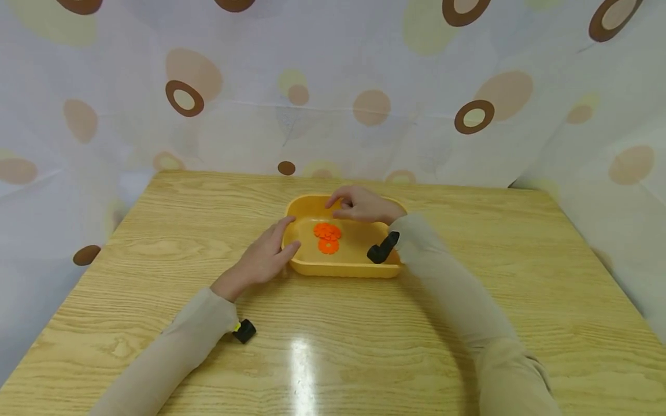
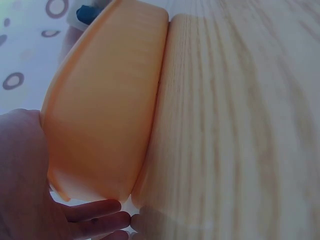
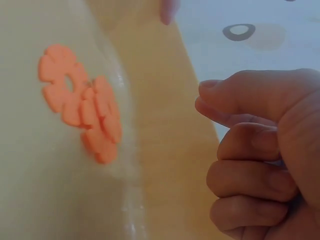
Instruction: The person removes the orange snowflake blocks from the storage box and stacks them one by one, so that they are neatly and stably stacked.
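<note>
An orange-yellow plastic tray (image 1: pixel 346 270) sits on the wooden table. My left hand (image 1: pixel 265 254) holds its left end, with thumb and forefinger over the rim; in the left wrist view the other fingers (image 2: pixel 100 220) lie by the outer wall. Several flat orange flower-shaped pieces (image 1: pixel 328 238) lie overlapping on the tray floor. My right hand (image 1: pixel 361 205) hovers over the back of the tray with nothing in it. Its thumb and forefinger reach out with a gap between them, and the other fingers (image 3: pixel 250 185) are curled in the right wrist view.
A light wood table (image 1: pixel 208 196) spreads around the tray. Behind it and at both sides hangs a white cloth (image 1: pixel 333 75) with brown and beige ovals. Black devices (image 1: pixel 382 248) are strapped at both wrists, over beige sleeves.
</note>
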{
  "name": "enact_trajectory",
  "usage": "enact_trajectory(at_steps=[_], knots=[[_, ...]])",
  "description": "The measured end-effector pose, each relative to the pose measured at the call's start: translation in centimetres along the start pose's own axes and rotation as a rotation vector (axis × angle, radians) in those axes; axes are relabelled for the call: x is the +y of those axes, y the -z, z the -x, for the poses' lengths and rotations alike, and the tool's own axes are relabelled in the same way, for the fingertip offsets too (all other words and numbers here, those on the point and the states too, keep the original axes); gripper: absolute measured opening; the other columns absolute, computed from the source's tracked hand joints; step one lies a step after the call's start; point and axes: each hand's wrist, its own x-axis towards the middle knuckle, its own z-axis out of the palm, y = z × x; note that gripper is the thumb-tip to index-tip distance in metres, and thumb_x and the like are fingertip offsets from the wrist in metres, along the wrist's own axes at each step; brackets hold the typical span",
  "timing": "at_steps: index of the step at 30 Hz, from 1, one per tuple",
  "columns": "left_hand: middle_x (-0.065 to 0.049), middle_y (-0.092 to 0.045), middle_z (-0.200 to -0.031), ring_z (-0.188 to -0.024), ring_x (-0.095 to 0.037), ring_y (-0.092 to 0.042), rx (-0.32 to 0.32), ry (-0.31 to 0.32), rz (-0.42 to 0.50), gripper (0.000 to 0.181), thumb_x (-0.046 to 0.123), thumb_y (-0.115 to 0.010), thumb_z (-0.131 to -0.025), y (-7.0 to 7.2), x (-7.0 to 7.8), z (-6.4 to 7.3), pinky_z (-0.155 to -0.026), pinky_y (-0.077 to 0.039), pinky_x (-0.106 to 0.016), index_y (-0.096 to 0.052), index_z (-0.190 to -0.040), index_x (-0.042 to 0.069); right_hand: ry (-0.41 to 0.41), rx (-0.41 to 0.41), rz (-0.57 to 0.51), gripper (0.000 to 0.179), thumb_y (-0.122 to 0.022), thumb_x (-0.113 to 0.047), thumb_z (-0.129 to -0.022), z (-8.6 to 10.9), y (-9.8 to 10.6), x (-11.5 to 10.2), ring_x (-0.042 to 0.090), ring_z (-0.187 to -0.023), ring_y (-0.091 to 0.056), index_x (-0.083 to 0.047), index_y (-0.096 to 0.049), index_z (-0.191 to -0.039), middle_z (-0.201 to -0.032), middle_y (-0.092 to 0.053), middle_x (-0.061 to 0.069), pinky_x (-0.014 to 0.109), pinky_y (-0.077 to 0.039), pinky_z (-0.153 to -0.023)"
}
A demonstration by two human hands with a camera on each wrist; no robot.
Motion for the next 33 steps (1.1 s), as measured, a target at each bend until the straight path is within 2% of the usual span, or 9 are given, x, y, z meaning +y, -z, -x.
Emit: enact_trajectory(at_steps=[4,12,21,29,33], knots=[[-0.024,-0.031,-0.152,-0.138,-0.04,-0.034,0.003,-0.004,-0.002,0.061,0.035,-0.041,-0.102,0.0,0.0,-0.1,-0.11,-0.031,-0.055,-0.02,-0.151,0.005,-0.015,-0.042,0.017,0.027,-0.062,-0.014,-0.094,-0.3,-0.6,-0.1,0.01,-0.046,-0.028,-0.001,-0.064,-0.118,-0.052,-0.033,-0.005,0.024,-0.031,-0.054],[-0.023,-0.03,-0.153,-0.139,-0.039,-0.033,0.003,-0.006,-0.007,0.062,0.036,-0.041,-0.102,0.3,-0.1,-0.2,-0.112,-0.03,-0.054,-0.019,-0.152,0.006,-0.047,-0.1,0.044,0.031,-0.063,-0.014,-0.093,-0.7,-1.1,-0.1,0.011,-0.05,-0.03,-0.002,-0.062,-0.121,-0.055,-0.033,-0.004,0.024,-0.03,-0.055],[-0.023,-0.03,-0.153,-0.139,-0.039,-0.033,0.005,-0.003,0.005,0.061,0.034,-0.042,-0.102,0.3,-0.1,-0.2,-0.112,-0.029,-0.054,-0.02,-0.151,0.006,-0.146,-0.148,0.113,0.043,-0.067,-0.018,-0.089,-1.1,-2.1,0.1,0.011,-0.053,-0.033,-0.003,-0.058,-0.128,-0.059,-0.037,-0.003,0.024,-0.03,-0.057],[-0.022,-0.03,-0.153,-0.14,-0.038,-0.032,-0.001,0.001,0.009,0.061,0.035,-0.042,-0.102,0.1,-0.1,-0.1,-0.112,-0.03,-0.053,-0.02,-0.151,0.007,-0.106,-0.136,0.156,0.045,-0.07,-0.021,-0.087,-1.2,-2.5,0.8,0.012,-0.062,-0.039,0.0,-0.059,-0.126,-0.072,-0.048,-0.001,0.024,-0.034,-0.062],[-0.021,-0.029,-0.153,-0.14,-0.038,-0.032,-0.007,0.001,0.008,0.061,0.035,-0.041,-0.102,0.1,0.0,-0.1,-0.112,-0.029,-0.053,-0.02,-0.151,0.006,-0.083,-0.141,0.189,0.047,-0.071,-0.024,-0.087,-1.3,-2.6,1.1,0.012,-0.063,-0.041,0.0,-0.06,-0.125,-0.072,-0.048,-0.001,0.023,-0.035,-0.062]])
